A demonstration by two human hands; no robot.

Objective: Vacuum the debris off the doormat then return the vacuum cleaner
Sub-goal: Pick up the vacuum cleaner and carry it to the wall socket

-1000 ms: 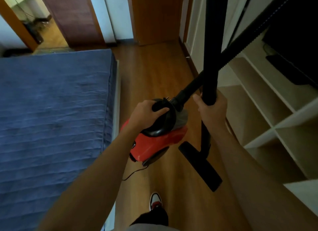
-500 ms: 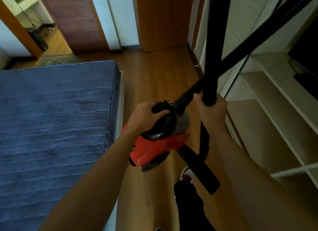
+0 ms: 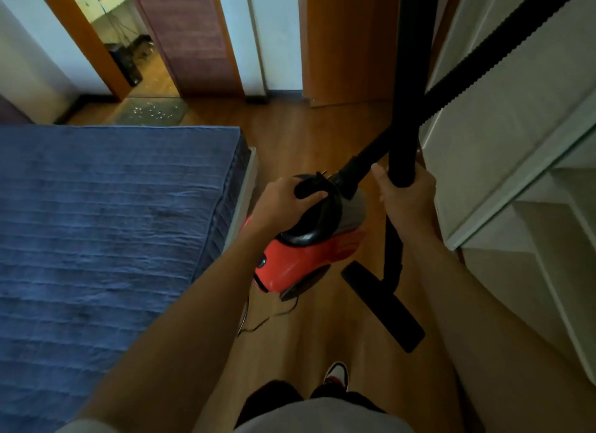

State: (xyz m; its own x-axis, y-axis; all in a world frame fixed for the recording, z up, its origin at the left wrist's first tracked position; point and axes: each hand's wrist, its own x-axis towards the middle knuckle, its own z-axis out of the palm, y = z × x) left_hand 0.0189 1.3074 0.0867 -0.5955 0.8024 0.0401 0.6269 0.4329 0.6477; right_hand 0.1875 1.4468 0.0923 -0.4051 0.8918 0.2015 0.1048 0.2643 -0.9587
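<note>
My left hand [image 3: 283,203] grips the black carry handle of a red vacuum cleaner [image 3: 300,258] and holds it above the wooden floor. A black upright wand [image 3: 408,116] is gripped by my right hand [image 3: 403,200]. The wand's flat floor nozzle [image 3: 383,306] hangs just above the floor. A ribbed black hose [image 3: 477,64] runs from the cleaner up to the right. The grey doormat [image 3: 151,111] with pale specks of debris lies in the far doorway.
A bed with a blue cover [image 3: 106,239] fills the left side. White shelving [image 3: 522,206] lines the right. A strip of wooden floor [image 3: 290,135] runs between them toward the doorway. The power cord [image 3: 267,319] trails on the floor. My shoe [image 3: 336,373] shows below.
I have walked forward along the bed: the doorway and doormat are nearer and more in view. Both hands keep their hold on the vacuum cleaner and the wand.
</note>
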